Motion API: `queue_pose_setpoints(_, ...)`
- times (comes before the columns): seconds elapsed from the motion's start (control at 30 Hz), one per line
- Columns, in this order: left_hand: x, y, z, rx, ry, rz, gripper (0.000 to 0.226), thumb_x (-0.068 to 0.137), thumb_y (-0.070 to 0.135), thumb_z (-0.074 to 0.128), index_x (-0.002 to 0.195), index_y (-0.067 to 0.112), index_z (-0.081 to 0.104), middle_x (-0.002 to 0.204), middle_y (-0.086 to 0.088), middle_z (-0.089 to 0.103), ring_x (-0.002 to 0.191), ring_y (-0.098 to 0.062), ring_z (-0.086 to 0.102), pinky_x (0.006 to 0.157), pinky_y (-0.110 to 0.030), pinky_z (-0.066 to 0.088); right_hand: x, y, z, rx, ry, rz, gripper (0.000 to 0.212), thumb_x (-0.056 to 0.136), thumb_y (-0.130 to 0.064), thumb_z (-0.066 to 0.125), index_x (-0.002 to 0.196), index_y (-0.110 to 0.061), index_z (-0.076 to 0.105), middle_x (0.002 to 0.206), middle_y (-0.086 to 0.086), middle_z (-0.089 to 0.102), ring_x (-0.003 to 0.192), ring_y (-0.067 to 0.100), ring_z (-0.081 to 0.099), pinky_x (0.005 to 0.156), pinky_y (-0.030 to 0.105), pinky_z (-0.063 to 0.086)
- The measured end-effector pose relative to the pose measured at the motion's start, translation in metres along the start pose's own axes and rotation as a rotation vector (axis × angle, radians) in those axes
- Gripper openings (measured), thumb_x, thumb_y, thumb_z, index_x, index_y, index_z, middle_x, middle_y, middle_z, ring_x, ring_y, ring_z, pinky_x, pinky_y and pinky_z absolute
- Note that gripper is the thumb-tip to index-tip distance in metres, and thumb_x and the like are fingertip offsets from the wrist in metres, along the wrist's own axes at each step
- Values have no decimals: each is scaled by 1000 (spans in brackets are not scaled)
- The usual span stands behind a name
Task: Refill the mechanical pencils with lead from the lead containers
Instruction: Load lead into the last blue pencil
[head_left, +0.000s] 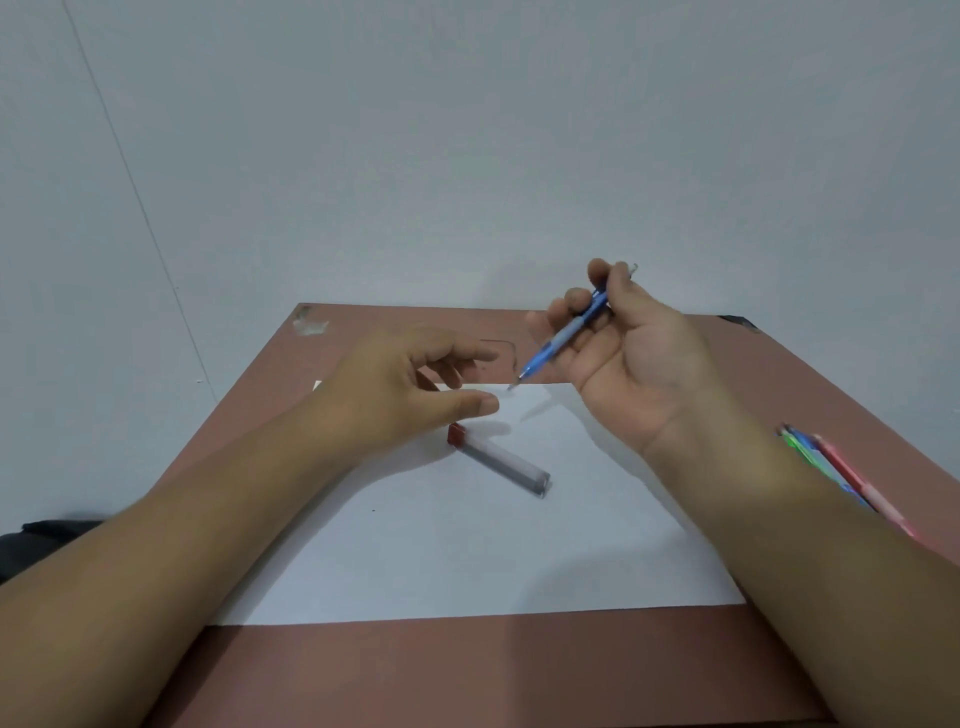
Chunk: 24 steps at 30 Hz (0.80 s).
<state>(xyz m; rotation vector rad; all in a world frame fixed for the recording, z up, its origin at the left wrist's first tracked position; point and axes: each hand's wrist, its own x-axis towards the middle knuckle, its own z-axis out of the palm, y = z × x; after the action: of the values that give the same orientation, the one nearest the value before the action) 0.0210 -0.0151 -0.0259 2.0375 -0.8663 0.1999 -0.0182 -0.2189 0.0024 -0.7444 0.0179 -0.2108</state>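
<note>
two hands: right hand (631, 358) fingers around blue pencil (566, 335), left hand (400, 395) fingers loosely spread

The right forearm (810, 525) covers the lower ends of the coloured pencils (831, 462) at the table's (467, 670) right side. Lead inside the clear container (506, 462) is too small to make out.

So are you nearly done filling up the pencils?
Not nearly. Nothing looks finished yet. The right hand grips the blue pencil, tip pointing down toward the white paper. The left hand hovers open above the lead container, which lies on the paper with its red cap on. More pencils wait by the right forearm.
</note>
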Motion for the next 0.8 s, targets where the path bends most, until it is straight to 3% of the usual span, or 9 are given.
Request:
queue_pose_setpoints(0.13, -2, -8, -3, -128, -58, -117, 24, 91, 24, 73, 110, 40, 74, 95, 22, 71, 87, -3, 66, 83, -15, 50, 12, -11, 11, 74, 3, 75, 40, 105, -44, 45, 82, -13, 56, 67, 0, 41, 54, 14, 37, 55, 26, 41)
queue_pose_setpoints(0.23, -1, -17, -5, -203, -52, -151, 28, 100, 10, 59, 112, 28, 76, 98, 10, 74, 95, -9, 67, 92, -31, 54, 16, -11, 17, 94, 9, 76, 43, 99, -48, 42, 72, -15, 49, 63, -1, 35, 52, 15, 28, 53, 26, 27)
queue_pose_setpoints(0.33, 1, -20, -6, -249, -41, -161, 33, 99, -1, 53, 109, 20, 77, 98, 2, 75, 97, -8, 67, 88, -32, 56, 19, -3, 19, 122, 44, 67, 38, 93, -40, 40, 65, -15, 44, 62, -1, 31, 51, 16, 24, 54, 28, 20)
queue_pose_setpoints(0.5, 2, -24, -5, -279, -82, -195, 34, 98, -1, 53, 107, 20, 78, 98, 3, 75, 102, -16, 67, 90, -35, 53, 24, 10, 9, 156, 74, 84, 37, 90, -36, 35, 59, -16, 37, 61, -2, 28, 50, 17, 21, 56, 28, 18)
queue_pose_setpoints(0.63, 3, -22, -1, -248, -140, -186, 31, 97, -1, 54, 108, 15, 78, 105, -4, 74, 103, -14, 66, 92, -23, 47, 27, 11, 2, 169, 73, 71, 40, 92, -39, 35, 60, -16, 38, 61, -2, 28, 50, 17, 22, 54, 28, 19)
queue_pose_setpoints(0.8, 5, -26, 1, -245, -170, -234, 36, 83, 18, 51, 106, 24, 79, 107, 3, 73, 110, -24, 64, 103, -41, 47, 29, 15, -4, 170, 99, 73, 41, 92, -39, 35, 59, -16, 38, 60, -2, 29, 48, 17, 22, 54, 28, 19)
